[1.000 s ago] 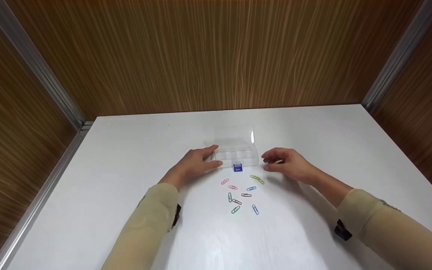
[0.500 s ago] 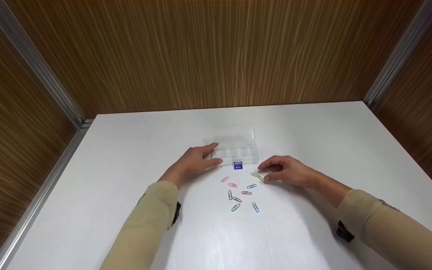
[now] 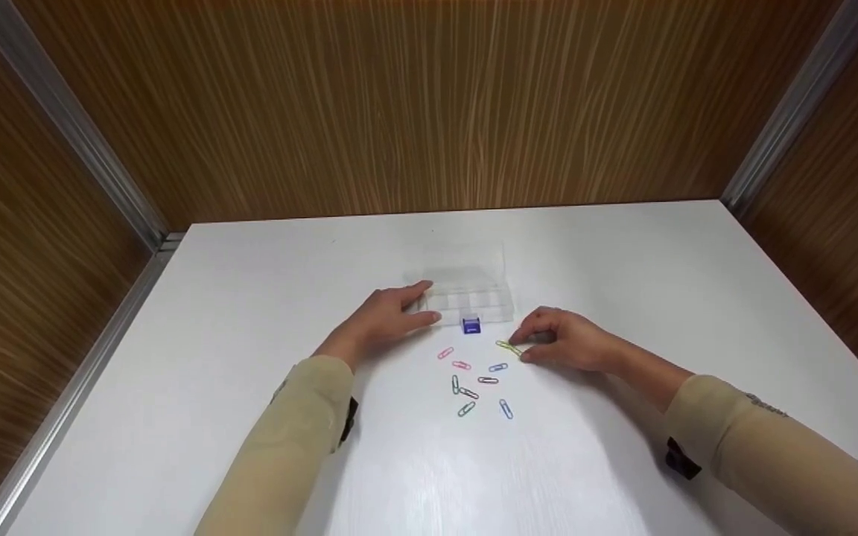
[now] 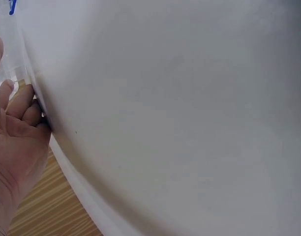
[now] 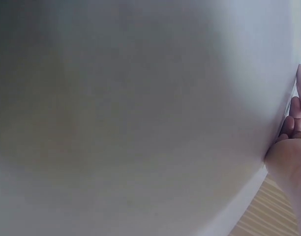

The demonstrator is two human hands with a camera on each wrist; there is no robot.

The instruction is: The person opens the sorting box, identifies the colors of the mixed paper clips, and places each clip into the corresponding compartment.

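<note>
Fingers of our right hand [image 3: 567, 346] pinch a green paper clip [image 3: 507, 347]; our left hand [image 3: 384, 320], fingers extended flat, touches the clear box [image 3: 470, 294].

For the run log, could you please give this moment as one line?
left hand: rests on clear box | right hand: pinching yellow-green paper clip | other clips loose on table

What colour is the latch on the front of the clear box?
Blue. The latch on the clear box shows best in the head view.
</note>
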